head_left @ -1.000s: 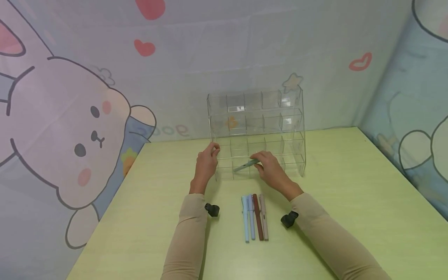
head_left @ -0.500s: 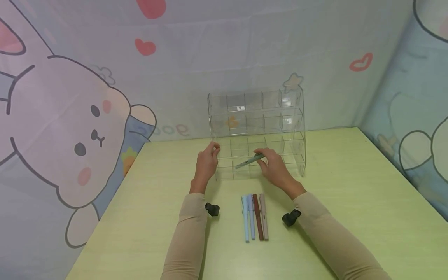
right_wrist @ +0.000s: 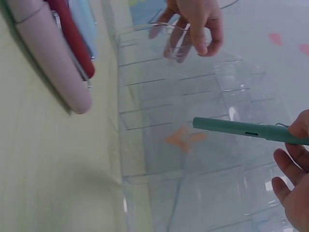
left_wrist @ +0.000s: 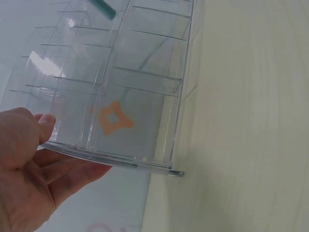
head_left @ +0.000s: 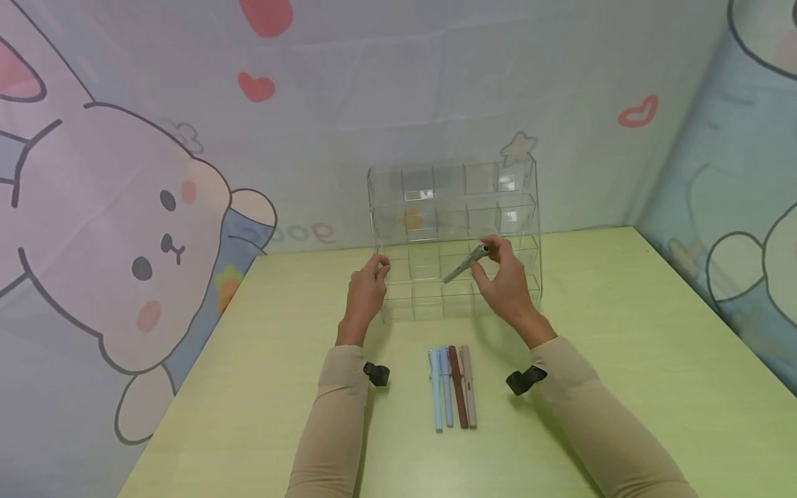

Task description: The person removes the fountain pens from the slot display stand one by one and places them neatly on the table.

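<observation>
A clear acrylic display rack (head_left: 451, 240) with stepped tiers of small compartments stands at the back of the table. My left hand (head_left: 366, 294) grips its left side panel; in the left wrist view the thumb (left_wrist: 47, 126) lies on the inner side and the fingers pass outside. In front of the lower tiers, my right hand (head_left: 506, 285) pinches a green pen (right_wrist: 231, 127) near one end. The pen is held tilted, its other end pointing down and left, apart from the shelf as far as I can tell.
On the yellow-green table (head_left: 249, 387) in front of the rack lie a light blue pen (head_left: 436, 391), a lavender pen (head_left: 446, 387), a dark red pen (head_left: 458, 387) and a greyish-pink pen (head_left: 470, 389), side by side. A printed cloth (head_left: 324, 124) hangs behind.
My right hand has moved up and to the right with the green pen, away from the bottom tier, and the pen is tilted more steeply. The left hand stays at the rack's side.
</observation>
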The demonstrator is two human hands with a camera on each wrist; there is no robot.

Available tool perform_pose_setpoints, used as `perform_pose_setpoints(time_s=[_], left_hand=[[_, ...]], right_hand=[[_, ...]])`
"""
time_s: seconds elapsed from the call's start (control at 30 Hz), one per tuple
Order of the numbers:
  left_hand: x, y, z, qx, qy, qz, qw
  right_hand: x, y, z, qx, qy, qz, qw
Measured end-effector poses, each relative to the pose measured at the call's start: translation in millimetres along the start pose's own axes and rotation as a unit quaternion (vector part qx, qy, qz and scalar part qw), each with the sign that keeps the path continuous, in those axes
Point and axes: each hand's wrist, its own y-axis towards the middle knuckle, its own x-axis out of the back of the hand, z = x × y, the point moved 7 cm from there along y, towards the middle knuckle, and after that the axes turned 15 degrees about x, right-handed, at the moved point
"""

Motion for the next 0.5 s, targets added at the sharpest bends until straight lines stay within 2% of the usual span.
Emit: perform_pose_setpoints(time_s=[0.23, 0.5], left_hand=[[-0.1, -1.2, -1.5, 0.005, 0.002, 0.006, 1.0000], [1.1, -1.9, -2.0, 0.007, 0.005, 0.002, 1.0000]], right_hand=[[16.5, 10.7, 14.5, 0.019, 0.003, -0.039, 0.9990], [21.5, 17.2, 26.7, 0.033, 0.001, -0.049, 0.9983]])
